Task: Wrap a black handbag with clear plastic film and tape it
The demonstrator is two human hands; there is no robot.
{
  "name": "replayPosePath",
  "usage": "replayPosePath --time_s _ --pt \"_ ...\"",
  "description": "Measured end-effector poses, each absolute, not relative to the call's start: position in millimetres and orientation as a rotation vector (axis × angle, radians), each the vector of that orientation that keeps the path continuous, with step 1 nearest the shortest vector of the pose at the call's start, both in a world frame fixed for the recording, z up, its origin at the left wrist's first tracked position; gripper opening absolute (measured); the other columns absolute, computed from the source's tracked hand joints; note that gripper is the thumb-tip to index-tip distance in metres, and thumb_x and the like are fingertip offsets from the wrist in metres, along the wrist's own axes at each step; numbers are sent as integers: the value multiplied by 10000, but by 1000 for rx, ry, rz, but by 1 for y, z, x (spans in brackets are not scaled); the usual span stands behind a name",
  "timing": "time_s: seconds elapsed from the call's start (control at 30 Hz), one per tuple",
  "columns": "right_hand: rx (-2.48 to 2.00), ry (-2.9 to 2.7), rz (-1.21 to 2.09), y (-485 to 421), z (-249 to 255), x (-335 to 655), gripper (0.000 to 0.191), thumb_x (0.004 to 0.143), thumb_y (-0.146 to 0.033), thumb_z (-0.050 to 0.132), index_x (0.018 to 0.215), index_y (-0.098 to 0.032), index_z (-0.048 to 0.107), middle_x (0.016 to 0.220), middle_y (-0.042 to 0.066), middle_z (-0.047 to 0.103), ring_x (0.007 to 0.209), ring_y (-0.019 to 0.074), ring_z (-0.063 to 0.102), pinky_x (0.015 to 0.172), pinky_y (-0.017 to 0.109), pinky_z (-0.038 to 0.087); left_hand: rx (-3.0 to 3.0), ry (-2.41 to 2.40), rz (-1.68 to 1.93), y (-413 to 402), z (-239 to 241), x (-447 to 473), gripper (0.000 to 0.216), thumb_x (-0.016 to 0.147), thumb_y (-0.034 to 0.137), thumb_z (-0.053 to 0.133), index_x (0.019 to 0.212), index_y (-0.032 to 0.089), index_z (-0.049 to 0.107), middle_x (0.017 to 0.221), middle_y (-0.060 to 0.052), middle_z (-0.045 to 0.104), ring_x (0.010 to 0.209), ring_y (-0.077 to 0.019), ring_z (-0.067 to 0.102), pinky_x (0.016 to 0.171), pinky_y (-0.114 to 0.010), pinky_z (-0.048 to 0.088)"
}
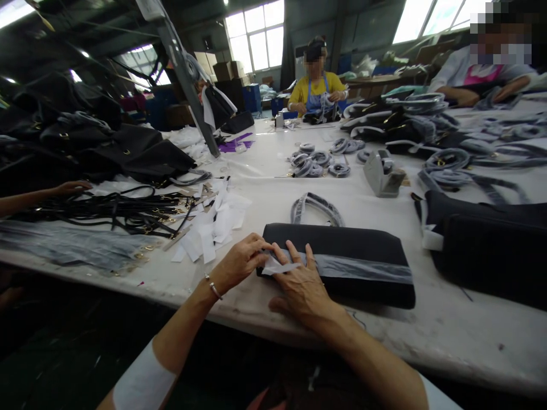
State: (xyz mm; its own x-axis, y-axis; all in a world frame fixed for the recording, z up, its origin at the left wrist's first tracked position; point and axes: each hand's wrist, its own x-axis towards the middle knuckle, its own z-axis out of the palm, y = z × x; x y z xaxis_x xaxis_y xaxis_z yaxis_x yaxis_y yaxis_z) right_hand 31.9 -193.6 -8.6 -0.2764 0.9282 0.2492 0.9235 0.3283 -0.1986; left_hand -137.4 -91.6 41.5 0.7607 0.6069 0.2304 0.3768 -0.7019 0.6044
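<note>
Head view: left hand (241, 262) pinches white paper slip (280, 266) at the left end of black bag (350, 242); right hand (301, 285) lies flat, fingers spread, probably steadying the bag's wrapped strap (363, 267)

One flat black bag (354, 250) lay on the tabletop (448, 336) with two hands on it, the left hand (239, 263) and the right hand (301, 287). Just behind the bag lay one wrapped handle loop (317, 205), and farther back to its right stood one grey dispenser (382, 175). Two people sat far behind the bag, one in yellow (310, 88) and one in white (453, 71).
</note>
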Motion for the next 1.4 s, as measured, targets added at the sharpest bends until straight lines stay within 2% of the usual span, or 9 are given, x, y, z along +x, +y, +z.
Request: replayPosePath --time_s 0.23,0.4,0.5,0.67,1.0,1.1,1.2,1.3,1.4 --pt "-1676 -2282 15 -194 -7 30 901 661 -600 738 1432 -354 342 1561 53 215 1406 407 124 1070 695 7 2477 721 456 -83 49 -153 227 839 99 520 979 203 666 897 -27 544 807 -122 546 787 -246 467" --pt "-1678 -2278 22 -194 -8 29 990 652 -583 752 1470 -378 234 1563 49 210 1408 407 114 1068 698 4 2509 646 435 -79 51 -155 120 804 88 571 831 190 629 1012 -40 580 995 -163 528 924 -301 428" --pt "-1672 -2273 22 -194 -7 30 1007 659 -577 750 1481 -365 208 1559 53 219 1409 409 113 1069 700 9 2477 614 355 -80 60 -149 85 836 124 573 841 185 631 892 -24 608 919 -154 534 892 -292 423" --pt "-1628 -2279 78 -193 -6 33 939 663 -596 738 1453 -324 309 1556 62 225 1410 413 115 1073 703 14 2507 454 236 -80 75 -131 186 894 260 558 784 169 678 813 -31 614 791 -139 528 835 -268 411" --pt "-1552 -2191 150 -194 -6 35 818 683 -493 765 1399 -278 432 1495 122 354 1382 449 193 1059 721 37 2261 307 -57 -68 60 -97 219 866 342 591 901 181 735 890 -28 684 832 -139 602 782 -209 448" --pt "-1425 -2102 185 -196 -10 40 537 765 -365 716 1276 -293 567 1440 86 447 1369 401 278 1081 687 117 2170 382 12 -70 52 -99 235 855 331 590 896 140 719 873 -34 671 805 -136 607 747 -202 458" --pt "-1290 -1866 256 -202 -14 50 169 858 -257 602 995 -253 701 1265 74 603 1266 304 467 1083 554 303 2232 404 90 -74 48 -100 206 855 303 589 838 138 711 840 -26 661 784 -125 593 737 -196 441" --pt "-1258 -1541 409 -213 -11 61 92 854 -289 611 864 -222 673 1079 85 662 1074 254 604 966 436 469 2291 420 94 -77 46 -98 180 847 294 604 819 148 706 808 -14 645 755 -115 579 708 -187 423" --pt "-1271 -1197 712 -224 2 73 253 812 -374 661 998 -221 584 1027 79 655 913 228 658 807 378 555 2329 467 66 -77 47 -96 147 827 272 622 804 151 703 777 -3 631 721 -109 568 668 -181 404"
